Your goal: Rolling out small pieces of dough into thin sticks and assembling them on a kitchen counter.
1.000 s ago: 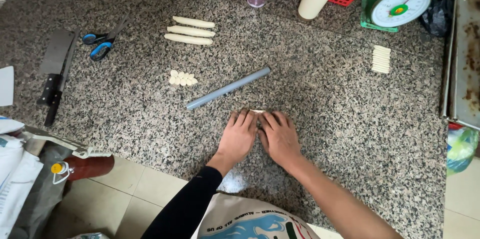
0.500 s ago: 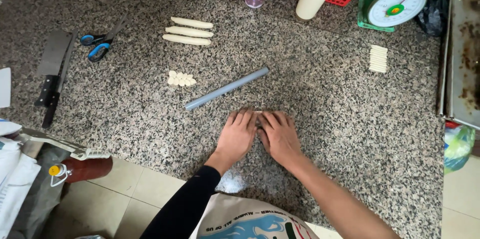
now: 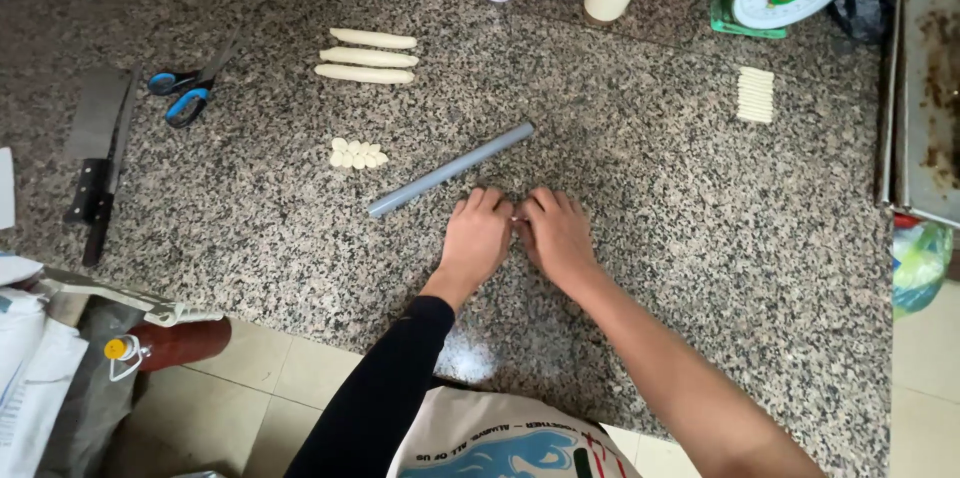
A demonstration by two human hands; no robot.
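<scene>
The speckled granite desk (image 3: 650, 238) carries everything. Near its front edge, the left hand (image 3: 478, 238) and right hand (image 3: 556, 236) lie palm down, side by side, fingers flat and touching at the inner edges. Between them shows only a sliver of pale dough (image 3: 518, 222), pressed under both palms; its long axis cannot be told. Just beyond the fingertips lies a grey rod (image 3: 450, 169), slanting from lower left to upper right, its lower end nearer the left hand.
</scene>
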